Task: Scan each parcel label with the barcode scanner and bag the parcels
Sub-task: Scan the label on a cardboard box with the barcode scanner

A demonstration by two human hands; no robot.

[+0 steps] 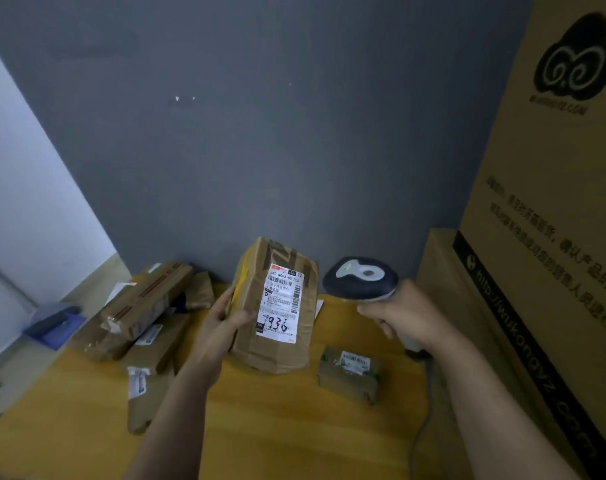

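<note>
- Head view, risk one: the scanner (360, 278) sits just right of the parcel (260, 351), level with its top. Its head seems to face forward rather than across at the label (280, 303). If so, the beam would miss the barcode, so I judge the scan not yet made.
- Risk two: the crumpled parcel is held from one side only and leans back. Turning it toward the scanner with so narrow a grip could let it slip onto the small parcel (350, 372) lying below the right hand (402, 313).
- Risk three: the cable (421, 431) trails down from under the right hand along the bench (277, 427); a wide swing could snag it.
- Risk four: no bag shows, and a pile (145, 313) of parcels lies just left of the left hand (221, 327), so done and undone ones could get mixed.
- Left hand: the forearm reaches forward from low centre. The thumb lies across the front face beside the label and the fingers wrap the left edge, gripping the parcel. Whether the parcel's lower end rests on the bench I cannot tell.
- Right hand: it is closed in a fist round the scanner's handle, with the scanner's head above the knuckles. The trigger is hidden.
- Cartons (537, 271) stand close on the right arm's outer side, leaving it little room.
</note>
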